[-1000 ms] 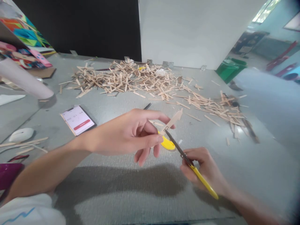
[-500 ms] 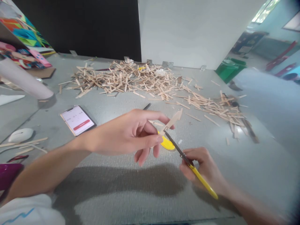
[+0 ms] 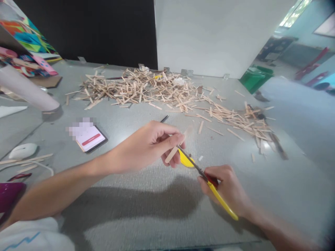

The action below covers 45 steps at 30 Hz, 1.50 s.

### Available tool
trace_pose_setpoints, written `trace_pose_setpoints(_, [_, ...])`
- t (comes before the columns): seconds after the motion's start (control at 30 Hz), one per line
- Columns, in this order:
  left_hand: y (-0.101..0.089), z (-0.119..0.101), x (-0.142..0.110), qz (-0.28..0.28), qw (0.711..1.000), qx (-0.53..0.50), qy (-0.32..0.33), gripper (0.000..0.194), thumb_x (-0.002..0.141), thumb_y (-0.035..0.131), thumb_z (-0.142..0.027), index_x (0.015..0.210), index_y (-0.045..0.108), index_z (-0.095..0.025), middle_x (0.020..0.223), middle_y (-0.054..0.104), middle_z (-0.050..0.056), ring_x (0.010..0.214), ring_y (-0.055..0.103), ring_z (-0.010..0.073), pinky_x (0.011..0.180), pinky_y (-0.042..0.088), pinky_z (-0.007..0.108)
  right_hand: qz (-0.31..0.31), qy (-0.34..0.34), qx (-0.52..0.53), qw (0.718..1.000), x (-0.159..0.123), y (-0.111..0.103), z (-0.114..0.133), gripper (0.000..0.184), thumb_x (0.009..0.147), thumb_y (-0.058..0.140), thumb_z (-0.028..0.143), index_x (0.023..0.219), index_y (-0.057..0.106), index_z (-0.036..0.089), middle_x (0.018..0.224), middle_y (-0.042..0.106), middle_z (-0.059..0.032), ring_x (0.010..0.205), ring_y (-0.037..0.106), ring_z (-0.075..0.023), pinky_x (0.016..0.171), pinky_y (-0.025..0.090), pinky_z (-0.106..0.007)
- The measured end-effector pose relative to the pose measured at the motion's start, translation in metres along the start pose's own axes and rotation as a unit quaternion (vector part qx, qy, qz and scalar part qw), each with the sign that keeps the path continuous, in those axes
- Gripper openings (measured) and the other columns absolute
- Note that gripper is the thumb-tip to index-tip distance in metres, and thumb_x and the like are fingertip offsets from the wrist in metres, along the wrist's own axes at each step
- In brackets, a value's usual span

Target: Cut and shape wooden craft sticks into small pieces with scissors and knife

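My left hand (image 3: 150, 144) pinches a short wooden stick (image 3: 173, 153) between thumb and fingers, just above the grey table. My right hand (image 3: 227, 188) grips yellow-handled scissors (image 3: 209, 183), whose dark blades reach up to the stick at my left fingertips. A small yellow protractor-like piece (image 3: 186, 160) lies on the table under the blades. A cut-off stick piece (image 3: 200, 127) lies just beyond my left hand.
A large heap of wooden sticks (image 3: 146, 89) spreads across the far table and trails right (image 3: 243, 120). A phone (image 3: 87, 134), a white mouse (image 3: 23, 150) and a few sticks (image 3: 26, 161) sit left. A dark pen (image 3: 164, 119) lies behind my left hand. A green bin (image 3: 256, 78) stands beyond the table.
The stick's notched upper end has come off and now lies on the table beyond my left hand. My left fingers have curled in on the shorter remaining piece. The scissors shifted slightly left.
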<state>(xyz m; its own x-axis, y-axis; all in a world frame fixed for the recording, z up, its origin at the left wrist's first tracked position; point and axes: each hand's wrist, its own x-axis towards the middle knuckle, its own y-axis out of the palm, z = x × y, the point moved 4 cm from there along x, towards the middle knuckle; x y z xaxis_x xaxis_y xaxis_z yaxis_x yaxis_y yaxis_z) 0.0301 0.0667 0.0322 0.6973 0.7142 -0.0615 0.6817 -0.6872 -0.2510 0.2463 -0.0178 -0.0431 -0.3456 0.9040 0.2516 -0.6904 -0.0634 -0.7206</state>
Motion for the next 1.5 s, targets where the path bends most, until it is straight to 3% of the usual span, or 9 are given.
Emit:
trace_pose_setpoints(0.3, [0.016,0.011,0.003,0.016,0.983,-0.184,0.01,0.035,0.117,0.049,-0.038,0.093,0.063,-0.017,0.058,0.069,-0.002,0.045,0.064,0.0085,0.052,0.052,0.016,-0.025,0.0,-0.006,1.0,-0.009,0.013,-0.018,0.04,0.091,0.056,0.009,0.059,0.036,0.023,0.054,0.033,0.0066,0.051,0.025,-0.0086,0.05,0.021,-0.026])
trace_pose_setpoints(0.53, [0.02,0.021,0.009,0.078,0.953,-0.293,0.013,0.035,0.117,0.05,-0.044,0.101,0.068,-0.018,0.052,0.059,-0.005,0.038,0.058,0.0068,0.045,0.044,0.013,-0.035,-0.017,0.03,0.999,0.0,0.013,-0.013,0.045,0.092,0.058,0.016,0.061,0.027,0.024,0.058,0.024,0.0065,0.05,0.021,-0.0078,0.049,0.017,-0.027])
trace_pose_setpoints(0.7, [0.019,0.018,0.009,0.094,0.948,-0.305,-0.008,0.035,0.117,0.05,-0.041,0.101,0.07,-0.017,0.053,0.052,-0.008,0.033,0.047,0.0052,0.043,0.043,0.015,0.042,0.002,0.093,0.995,0.004,0.013,-0.008,0.048,0.099,0.056,0.025,0.061,0.027,0.023,0.058,0.021,0.0065,0.05,0.018,-0.0075,0.047,0.016,-0.027])
trace_pose_setpoints(0.8, [0.015,0.016,0.009,0.083,0.957,-0.277,-0.011,0.035,0.117,0.048,-0.043,0.11,0.071,-0.017,0.053,0.051,-0.009,0.035,0.044,0.0052,0.044,0.043,0.017,0.088,0.024,0.151,0.984,0.002,0.015,-0.01,0.049,0.104,0.055,0.031,0.062,0.03,0.023,0.058,0.024,0.0063,0.051,0.021,-0.0079,0.048,0.018,-0.027])
trace_pose_setpoints(1.0, [0.001,0.005,0.003,0.108,0.987,-0.12,-0.018,0.028,0.117,0.051,-0.034,0.135,0.065,-0.019,0.065,0.063,-0.006,0.048,0.058,0.0065,0.058,0.047,0.019,0.115,0.079,0.214,0.967,0.002,0.011,-0.012,0.054,0.106,0.056,0.039,0.062,0.03,0.023,0.057,0.025,0.0065,0.052,0.021,-0.0082,0.049,0.017,-0.028])
trace_pose_setpoints(1.17, [-0.004,0.002,-0.001,0.061,0.998,0.004,-0.002,0.025,0.115,0.052,-0.034,0.127,0.067,-0.019,0.073,0.068,-0.003,0.053,0.062,0.009,0.054,0.048,0.02,0.167,0.157,0.304,0.925,-0.007,0.015,-0.012,0.061,0.104,0.06,0.055,0.058,0.036,0.024,0.047,0.033,0.0071,0.042,0.028,-0.0072,0.041,0.019,-0.025])
trace_pose_setpoints(1.37, [-0.007,-0.003,-0.004,-0.081,0.989,0.112,0.055,0.022,0.113,0.052,-0.03,0.1,0.066,-0.018,0.077,0.067,-0.001,0.062,0.066,0.0103,0.06,0.052,0.021,0.167,0.218,0.419,0.866,-0.023,0.029,-0.031,0.068,0.105,0.053,0.066,0.053,0.046,0.023,0.041,0.038,0.0058,0.034,0.036,-0.0083,0.037,0.028,-0.023])
trace_pose_setpoints(1.43, [-0.011,-0.005,-0.004,-0.103,0.987,0.106,0.064,0.027,0.113,0.053,-0.031,0.092,0.062,-0.018,0.076,0.067,-0.001,0.062,0.066,0.0102,0.061,0.054,0.021,0.15,0.215,0.435,0.861,-0.023,0.029,-0.034,0.066,0.102,0.056,0.068,0.055,0.049,0.022,0.042,0.041,0.0057,0.034,0.035,-0.008,0.037,0.029,-0.023])
trace_pose_setpoints(1.5, [-0.012,-0.004,-0.004,-0.089,0.991,0.084,0.054,0.028,0.113,0.054,-0.033,0.091,0.062,-0.018,0.076,0.068,0.0,0.061,0.067,0.0104,0.059,0.054,0.021,0.132,0.207,0.425,0.871,-0.021,0.027,-0.033,0.062,0.098,0.062,0.072,0.064,0.055,0.021,0.048,0.048,0.0053,0.037,0.037,-0.0076,0.04,0.032,-0.023])
